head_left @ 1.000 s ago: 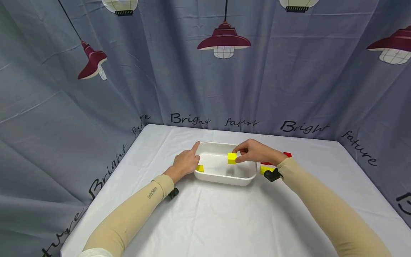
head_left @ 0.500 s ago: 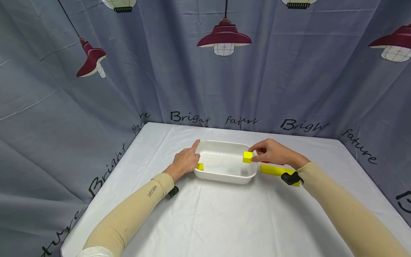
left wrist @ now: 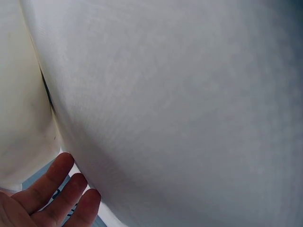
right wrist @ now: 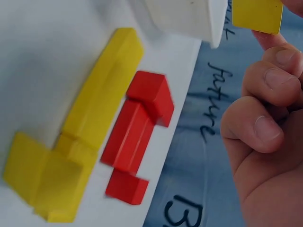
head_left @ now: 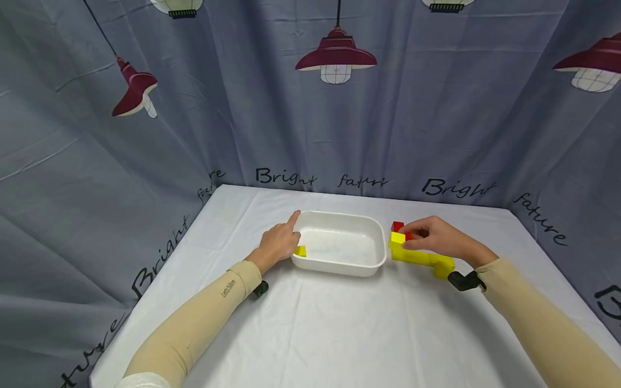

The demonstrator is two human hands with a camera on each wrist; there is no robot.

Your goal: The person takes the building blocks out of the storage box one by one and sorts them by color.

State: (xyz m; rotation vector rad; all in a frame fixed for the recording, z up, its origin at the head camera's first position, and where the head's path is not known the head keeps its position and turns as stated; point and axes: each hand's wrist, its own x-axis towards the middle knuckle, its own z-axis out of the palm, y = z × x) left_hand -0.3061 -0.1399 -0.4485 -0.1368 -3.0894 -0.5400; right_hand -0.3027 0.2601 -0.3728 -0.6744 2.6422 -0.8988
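A yellow cube (head_left: 398, 237) is pinched between the thumb and index finger of my right hand (head_left: 440, 237), to the right of the white tray (head_left: 338, 267). From the right wrist, the cube (right wrist: 257, 15) shows at the top edge, its other fingers curled below it. My left hand (head_left: 278, 243) rests at the tray's left end, index finger stretched along the rim and thumb at the edge. In the left wrist view three fingers of the left hand (left wrist: 52, 201) lie loosely extended near the tray wall. A small yellow piece (head_left: 301, 251) sits inside the tray's left end.
Right of the tray lies a yellow row of blocks (right wrist: 97, 94) with a bulkier near end. A shorter red group of blocks (right wrist: 130, 135) lies beside it, toward the curtain. A white cloth (head_left: 335, 334) covers the table; a printed blue-grey curtain (head_left: 271, 124) hangs behind.
My right hand has carried the yellow cube rightward from above the tray, past its right rim, to the blocks. The left hand and tray have stayed in place.
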